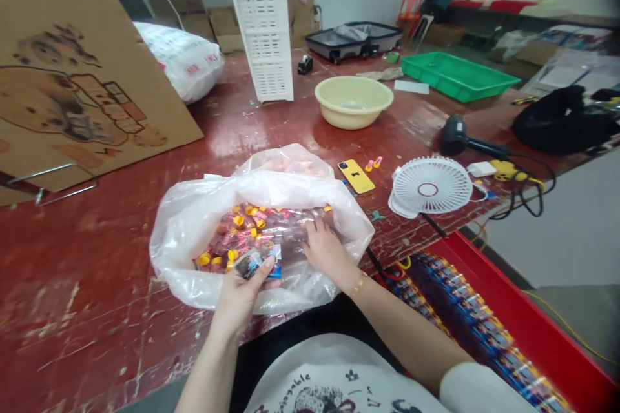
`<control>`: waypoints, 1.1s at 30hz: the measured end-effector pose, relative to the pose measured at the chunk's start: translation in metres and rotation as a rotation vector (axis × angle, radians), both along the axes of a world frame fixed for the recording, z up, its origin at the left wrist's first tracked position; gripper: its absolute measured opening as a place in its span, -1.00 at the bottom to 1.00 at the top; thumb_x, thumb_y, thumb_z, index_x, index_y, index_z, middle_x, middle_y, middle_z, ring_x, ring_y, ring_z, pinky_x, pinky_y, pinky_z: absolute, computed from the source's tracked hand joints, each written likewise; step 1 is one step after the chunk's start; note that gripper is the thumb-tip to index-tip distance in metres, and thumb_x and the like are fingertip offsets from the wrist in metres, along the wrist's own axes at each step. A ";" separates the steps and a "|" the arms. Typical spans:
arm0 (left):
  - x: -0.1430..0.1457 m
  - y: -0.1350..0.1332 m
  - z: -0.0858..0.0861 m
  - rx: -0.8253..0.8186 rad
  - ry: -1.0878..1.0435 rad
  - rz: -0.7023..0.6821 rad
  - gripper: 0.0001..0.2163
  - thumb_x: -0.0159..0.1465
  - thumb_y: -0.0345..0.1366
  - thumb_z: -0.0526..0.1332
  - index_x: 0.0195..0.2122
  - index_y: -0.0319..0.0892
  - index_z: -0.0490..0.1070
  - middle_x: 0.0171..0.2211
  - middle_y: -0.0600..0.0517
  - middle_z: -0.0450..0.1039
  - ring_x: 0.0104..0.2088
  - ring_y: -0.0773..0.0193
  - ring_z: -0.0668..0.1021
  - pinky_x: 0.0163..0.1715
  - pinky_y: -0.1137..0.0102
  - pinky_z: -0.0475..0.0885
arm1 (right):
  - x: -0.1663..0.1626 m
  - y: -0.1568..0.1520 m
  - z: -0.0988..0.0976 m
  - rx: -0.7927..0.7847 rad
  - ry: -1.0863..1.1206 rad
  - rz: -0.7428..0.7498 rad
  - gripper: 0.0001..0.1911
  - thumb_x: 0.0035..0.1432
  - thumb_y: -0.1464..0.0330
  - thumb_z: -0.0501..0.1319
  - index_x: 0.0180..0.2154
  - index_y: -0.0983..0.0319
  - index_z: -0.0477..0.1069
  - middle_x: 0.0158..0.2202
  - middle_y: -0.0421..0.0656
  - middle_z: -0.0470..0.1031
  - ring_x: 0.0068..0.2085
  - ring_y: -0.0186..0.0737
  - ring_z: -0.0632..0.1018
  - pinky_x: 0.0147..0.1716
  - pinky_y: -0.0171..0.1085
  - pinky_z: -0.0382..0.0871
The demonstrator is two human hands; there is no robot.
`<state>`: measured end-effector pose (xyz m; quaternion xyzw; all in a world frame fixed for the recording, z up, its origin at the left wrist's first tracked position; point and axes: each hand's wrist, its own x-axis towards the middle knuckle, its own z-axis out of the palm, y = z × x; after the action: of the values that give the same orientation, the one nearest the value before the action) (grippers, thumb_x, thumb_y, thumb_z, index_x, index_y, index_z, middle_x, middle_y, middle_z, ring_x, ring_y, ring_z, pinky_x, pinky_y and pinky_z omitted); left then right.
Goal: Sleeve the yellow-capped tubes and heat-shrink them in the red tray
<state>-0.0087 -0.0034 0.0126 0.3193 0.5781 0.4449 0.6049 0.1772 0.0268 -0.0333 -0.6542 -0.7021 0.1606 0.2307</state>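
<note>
A clear plastic bag (pixel 194 232) lies open on the red table in front of me, filled with several small wrapped toys (pixel 242 232) that have yellow and red parts. My left hand (pixel 242 293) is at the bag's near rim, fingers pinched on a small printed card packet (pixel 254 263). My right hand (pixel 325 250) reaches into the bag from the right, fingers curled down onto the clear wrapped packets inside; what they grip, if anything, is hidden.
Beyond the bag lie a yellow phone (pixel 356 175), a white fan (pixel 430 188), a black hair dryer (pixel 455 135), a cream bowl (pixel 353 100), a green tray (pixel 455 75) and a white crate stack (pixel 264 19). Cardboard (pixel 72 77) leans at left. A red bin (pixel 513 322) of printed cards stands at right.
</note>
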 end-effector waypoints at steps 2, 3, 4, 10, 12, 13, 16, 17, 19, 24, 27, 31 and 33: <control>0.001 -0.001 0.002 -0.015 -0.008 -0.006 -0.63 -0.10 -0.08 0.51 -0.40 -0.27 0.56 -0.46 0.03 0.55 -0.45 0.26 0.56 -0.40 0.34 0.59 | -0.015 0.015 -0.006 -0.093 -0.048 -0.020 -0.57 0.04 0.59 0.16 0.01 0.43 0.33 -0.12 0.25 0.47 -0.19 0.10 0.58 -0.21 0.01 0.46; 0.002 -0.002 0.003 -0.018 -0.014 -0.016 -0.62 -0.09 -0.06 0.50 -0.38 -0.26 0.57 -0.45 0.02 0.57 -0.44 0.24 0.57 -0.41 0.34 0.59 | -0.016 0.017 -0.008 -0.119 -0.055 -0.017 -0.57 0.04 0.61 0.14 0.00 0.45 0.34 -0.16 0.26 0.48 -0.24 0.10 0.59 -0.25 0.00 0.46; 0.004 -0.002 0.004 -0.020 -0.020 -0.033 -0.61 -0.07 -0.04 0.49 -0.35 -0.25 0.58 -0.44 -0.01 0.59 -0.43 0.21 0.59 -0.42 0.34 0.58 | -0.013 0.017 -0.008 -0.136 -0.054 -0.005 -0.59 0.05 0.61 0.12 -0.01 0.44 0.35 -0.17 0.24 0.49 -0.25 0.08 0.59 -0.26 -0.01 0.46; 0.015 -0.001 0.003 -0.050 -0.049 -0.064 -0.62 -0.09 -0.07 0.50 -0.37 -0.28 0.60 -0.44 -0.09 0.62 -0.39 0.13 0.64 -0.40 0.36 0.56 | 0.034 0.006 0.019 -0.033 0.192 0.113 -0.78 0.29 0.38 0.06 -0.10 0.20 0.41 -0.09 -0.04 0.49 -0.05 -0.13 0.53 -0.06 -0.15 0.44; 0.018 0.000 0.001 -0.028 -0.050 -0.081 -0.66 -0.10 -0.11 0.51 -0.43 -0.28 0.58 -0.51 -0.05 0.59 -0.45 0.19 0.62 -0.46 0.41 0.53 | 0.043 0.004 0.034 0.063 0.477 0.147 -0.80 0.29 0.32 0.11 -0.07 0.15 0.39 -0.09 -0.09 0.49 -0.04 -0.17 0.52 -0.04 -0.16 0.44; 0.019 0.001 0.001 -0.011 -0.051 -0.096 -0.69 -0.10 -0.14 0.52 -0.48 -0.27 0.56 -0.55 -0.02 0.57 -0.49 0.22 0.59 -0.48 0.43 0.52 | 0.045 0.003 0.041 0.106 0.623 0.155 -0.79 0.27 0.31 0.16 -0.05 0.14 0.36 -0.09 -0.11 0.48 -0.06 -0.19 0.52 -0.05 -0.16 0.44; 0.022 0.001 0.002 0.020 -0.053 -0.114 -0.70 -0.14 -0.18 0.54 -0.57 -0.26 0.51 -0.61 0.03 0.51 -0.56 0.27 0.55 -0.47 0.41 0.52 | 0.044 0.002 0.061 0.166 0.809 0.172 -0.76 0.19 0.32 0.27 -0.10 0.12 0.32 -0.17 -0.17 0.47 -0.19 -0.27 0.52 -0.16 -0.23 0.45; 0.022 0.001 0.003 0.012 -0.047 -0.105 -0.70 -0.14 -0.16 0.54 -0.56 -0.25 0.51 -0.60 0.03 0.51 -0.54 0.26 0.55 -0.46 0.40 0.53 | 0.042 0.002 0.066 0.181 0.804 0.183 -0.79 0.18 0.33 0.28 -0.15 0.13 0.33 -0.21 -0.18 0.47 -0.22 -0.28 0.51 -0.18 -0.24 0.44; 0.023 0.001 0.005 -0.011 -0.029 -0.103 -0.68 -0.08 -0.09 0.50 -0.49 -0.25 0.55 -0.54 -0.01 0.55 -0.47 0.21 0.58 -0.44 0.38 0.54 | 0.039 0.003 0.074 0.214 0.766 0.220 -0.86 0.17 0.36 0.28 -0.23 0.15 0.35 -0.24 -0.19 0.47 -0.24 -0.30 0.49 -0.20 -0.26 0.41; 0.022 0.001 0.007 -0.042 -0.016 -0.167 -0.69 -0.01 -0.07 0.46 -0.45 -0.25 0.59 -0.48 -0.06 0.58 -0.42 0.23 0.58 -0.43 0.45 0.48 | 0.034 0.003 0.086 0.266 0.762 0.296 -0.90 0.19 0.42 0.25 -0.25 0.16 0.36 -0.23 -0.18 0.45 -0.20 -0.29 0.49 -0.17 -0.25 0.40; 0.022 0.002 0.007 -0.004 -0.006 -0.202 -0.72 -0.04 -0.13 0.49 -0.58 -0.25 0.54 -0.57 -0.01 0.52 -0.52 0.31 0.49 -0.49 0.49 0.40 | 0.032 0.003 0.094 0.277 0.727 0.353 -0.91 0.20 0.43 0.24 -0.25 0.17 0.35 -0.22 -0.16 0.45 -0.14 -0.25 0.50 -0.13 -0.21 0.41; 0.023 0.004 0.006 0.026 0.031 -0.194 -0.73 -0.12 -0.19 0.52 -0.61 -0.24 0.52 -0.60 0.04 0.49 -0.57 0.33 0.44 -0.51 0.46 0.34 | 0.027 0.004 0.105 0.314 0.640 0.439 -0.91 0.21 0.44 0.21 -0.25 0.16 0.34 -0.23 -0.15 0.47 -0.15 -0.24 0.51 -0.13 -0.18 0.42; 0.023 0.004 0.006 0.031 0.061 -0.173 -0.73 -0.16 -0.20 0.54 -0.58 -0.24 0.53 -0.59 0.05 0.50 -0.56 0.32 0.44 -0.49 0.45 0.33 | 0.024 0.005 0.106 0.325 0.597 0.467 -0.93 0.22 0.43 0.20 -0.25 0.15 0.34 -0.23 -0.15 0.48 -0.15 -0.23 0.51 -0.12 -0.17 0.43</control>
<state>0.0147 0.0010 0.0185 0.3908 0.5595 0.3902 0.6180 0.2016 0.0321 0.0728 -0.3569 -0.7501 0.2787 0.4819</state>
